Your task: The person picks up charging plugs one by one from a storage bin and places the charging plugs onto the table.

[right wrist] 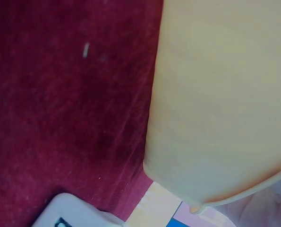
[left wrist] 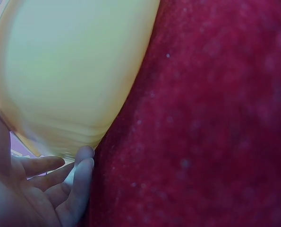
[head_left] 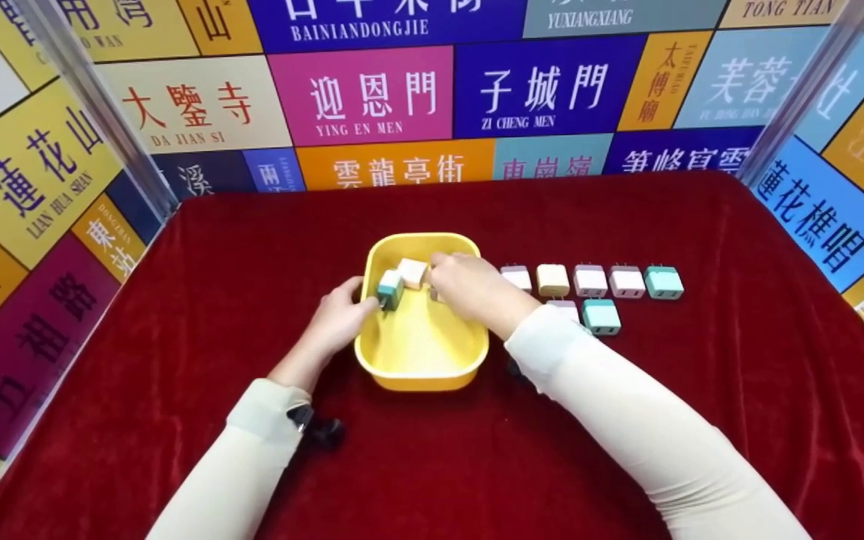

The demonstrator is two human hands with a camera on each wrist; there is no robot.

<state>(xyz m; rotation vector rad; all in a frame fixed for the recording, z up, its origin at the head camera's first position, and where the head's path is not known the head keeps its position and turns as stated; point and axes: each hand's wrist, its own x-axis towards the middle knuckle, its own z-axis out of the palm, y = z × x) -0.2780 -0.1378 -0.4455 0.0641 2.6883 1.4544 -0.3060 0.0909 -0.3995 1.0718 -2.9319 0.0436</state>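
Note:
A yellow plastic bin (head_left: 422,382) stands on the red cloth. My left hand (head_left: 338,315) grips its left rim, thumb over the edge and fingers against the outer wall; the left wrist view shows these fingers (left wrist: 81,182) at the bin's side. Inside lie a teal-and-white plug charger (head_left: 390,289) and a white charger (head_left: 412,273). My right hand (head_left: 477,289) reaches over the right rim into the bin, its fingers curled downward beside the white charger. Whatever is between those fingertips is hidden by the hand.
Right of the bin, plug chargers stand in two rows: a yellow one (head_left: 553,280), a mauve-and-white one (head_left: 590,281), a teal one (head_left: 664,283), another teal one (head_left: 601,316) and others. My right sleeve partly covers the nearer row. Sign-printed panels (head_left: 372,97) rise behind the cloth.

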